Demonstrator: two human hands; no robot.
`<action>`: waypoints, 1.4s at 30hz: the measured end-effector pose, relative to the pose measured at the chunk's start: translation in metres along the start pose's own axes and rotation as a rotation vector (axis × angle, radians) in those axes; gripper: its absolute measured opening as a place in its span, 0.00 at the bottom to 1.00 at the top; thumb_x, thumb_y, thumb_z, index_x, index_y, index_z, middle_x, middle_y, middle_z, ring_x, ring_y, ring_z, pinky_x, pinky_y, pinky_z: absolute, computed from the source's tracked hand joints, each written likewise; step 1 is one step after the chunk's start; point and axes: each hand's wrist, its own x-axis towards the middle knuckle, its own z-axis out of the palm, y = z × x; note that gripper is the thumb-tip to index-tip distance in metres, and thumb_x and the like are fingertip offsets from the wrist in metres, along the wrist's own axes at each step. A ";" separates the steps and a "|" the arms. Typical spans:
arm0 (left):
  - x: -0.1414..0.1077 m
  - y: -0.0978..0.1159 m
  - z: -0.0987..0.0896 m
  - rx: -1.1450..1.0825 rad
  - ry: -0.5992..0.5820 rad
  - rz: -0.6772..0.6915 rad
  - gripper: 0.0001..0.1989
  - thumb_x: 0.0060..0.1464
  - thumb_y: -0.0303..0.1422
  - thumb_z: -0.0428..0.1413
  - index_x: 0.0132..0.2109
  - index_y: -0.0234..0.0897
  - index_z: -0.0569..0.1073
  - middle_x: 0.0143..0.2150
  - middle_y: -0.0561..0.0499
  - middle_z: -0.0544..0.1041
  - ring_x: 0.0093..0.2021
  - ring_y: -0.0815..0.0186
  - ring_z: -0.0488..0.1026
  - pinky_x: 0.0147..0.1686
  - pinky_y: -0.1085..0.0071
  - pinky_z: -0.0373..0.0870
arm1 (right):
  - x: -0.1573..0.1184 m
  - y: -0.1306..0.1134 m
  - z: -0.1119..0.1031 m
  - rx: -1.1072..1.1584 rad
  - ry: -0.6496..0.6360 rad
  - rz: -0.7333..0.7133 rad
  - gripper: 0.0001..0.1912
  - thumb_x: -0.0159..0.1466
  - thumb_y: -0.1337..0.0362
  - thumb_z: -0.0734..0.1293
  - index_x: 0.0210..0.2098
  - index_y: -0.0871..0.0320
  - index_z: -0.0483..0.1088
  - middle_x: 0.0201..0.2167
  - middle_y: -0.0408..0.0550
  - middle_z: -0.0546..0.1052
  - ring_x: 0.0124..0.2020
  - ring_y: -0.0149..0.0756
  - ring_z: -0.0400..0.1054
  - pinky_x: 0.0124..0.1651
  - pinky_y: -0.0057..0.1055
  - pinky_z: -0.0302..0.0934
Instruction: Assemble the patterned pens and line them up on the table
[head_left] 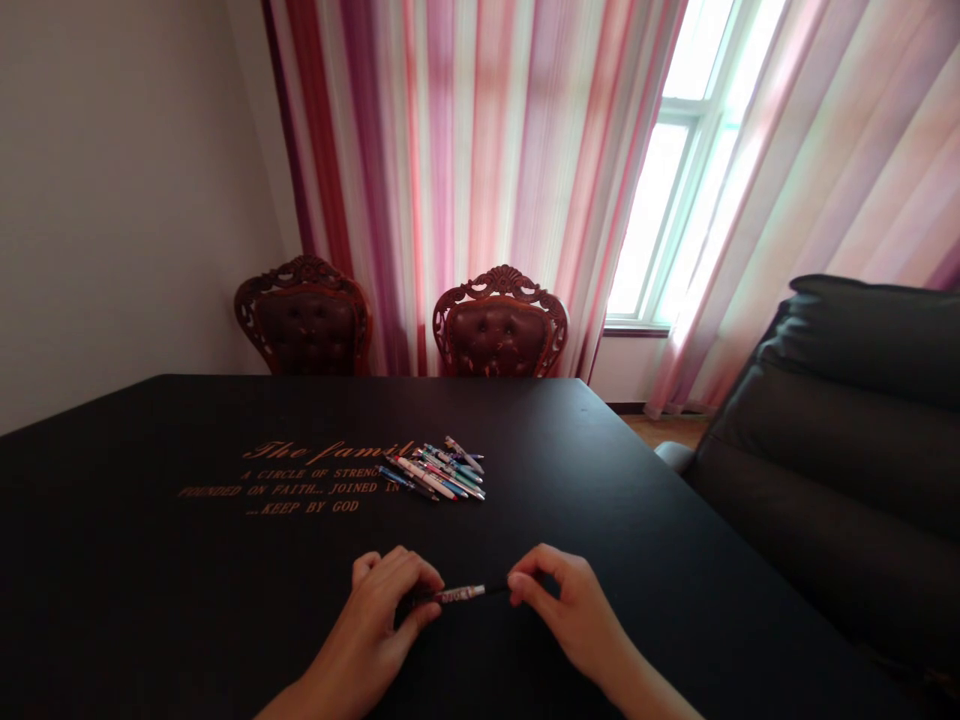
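One slim pen (460,595) with a white printed barrel and black ends is held level between the hands, just above the black bench (600,520). The left hand (373,620) curls closed around one end, while the right hand (568,610) pinches the other end between its fingertips (517,583). Ahead of the hands, one heap of similar pens (433,472) in blue, white, pink and green, too overlapped to count, lies beside gold lettering (300,480), and two carved wooden chairs (305,320) (500,325) stand beyond the bench.
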 end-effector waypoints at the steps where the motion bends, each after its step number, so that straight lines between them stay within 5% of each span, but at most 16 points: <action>1: 0.000 0.001 0.001 0.001 -0.002 0.006 0.05 0.57 0.29 0.56 0.39 0.45 0.71 0.38 0.55 0.77 0.41 0.62 0.73 0.48 0.61 0.56 | 0.000 0.001 0.001 -0.012 -0.010 0.002 0.16 0.64 0.56 0.65 0.24 0.56 0.74 0.24 0.44 0.76 0.29 0.35 0.71 0.36 0.29 0.60; 8: -0.001 0.000 0.004 0.014 0.011 0.038 0.04 0.59 0.31 0.55 0.40 0.45 0.72 0.38 0.54 0.78 0.41 0.61 0.73 0.48 0.59 0.55 | -0.004 0.005 0.011 0.021 -0.106 0.116 0.32 0.68 0.47 0.54 0.14 0.57 0.64 0.12 0.40 0.64 0.15 0.28 0.62 0.22 0.26 0.54; 14: 0.001 -0.005 0.001 -0.006 0.057 -0.014 0.03 0.58 0.35 0.56 0.40 0.45 0.72 0.38 0.53 0.78 0.40 0.60 0.72 0.47 0.60 0.57 | -0.003 -0.005 0.001 -0.017 -0.049 -0.098 0.11 0.65 0.54 0.64 0.35 0.56 0.70 0.29 0.42 0.73 0.31 0.33 0.67 0.35 0.27 0.59; 20: 0.000 -0.001 0.000 -0.005 0.037 0.027 0.02 0.59 0.33 0.55 0.40 0.45 0.72 0.38 0.54 0.78 0.41 0.61 0.73 0.48 0.60 0.56 | -0.003 -0.003 0.001 -0.095 -0.114 -0.134 0.25 0.70 0.56 0.55 0.19 0.56 0.66 0.18 0.42 0.70 0.29 0.34 0.67 0.38 0.30 0.57; 24: 0.000 0.002 -0.002 -0.001 0.035 0.013 0.02 0.59 0.33 0.55 0.40 0.45 0.72 0.38 0.54 0.78 0.40 0.61 0.73 0.47 0.60 0.56 | -0.003 -0.003 -0.002 -0.064 -0.051 -0.129 0.11 0.65 0.56 0.64 0.32 0.55 0.70 0.29 0.43 0.74 0.31 0.35 0.67 0.36 0.29 0.58; 30: 0.000 0.003 -0.003 -0.003 0.020 0.030 0.03 0.59 0.32 0.55 0.40 0.45 0.72 0.38 0.54 0.78 0.41 0.61 0.73 0.47 0.60 0.55 | -0.003 -0.005 -0.003 -0.127 -0.104 -0.174 0.23 0.70 0.57 0.56 0.20 0.56 0.66 0.19 0.42 0.71 0.31 0.35 0.67 0.40 0.31 0.57; 36: 0.002 0.003 -0.003 -0.009 0.031 0.018 0.02 0.59 0.34 0.55 0.40 0.44 0.72 0.37 0.53 0.78 0.40 0.61 0.72 0.47 0.60 0.57 | -0.003 -0.005 -0.004 -0.076 -0.035 -0.183 0.07 0.64 0.58 0.66 0.34 0.54 0.70 0.30 0.43 0.74 0.34 0.36 0.68 0.41 0.31 0.59; 42: -0.001 0.004 -0.002 0.081 0.042 0.124 0.04 0.59 0.29 0.55 0.40 0.44 0.71 0.38 0.54 0.77 0.41 0.63 0.73 0.46 0.62 0.56 | -0.004 -0.007 0.001 -0.134 -0.055 -0.177 0.24 0.70 0.56 0.56 0.19 0.55 0.64 0.16 0.41 0.69 0.28 0.35 0.66 0.41 0.32 0.57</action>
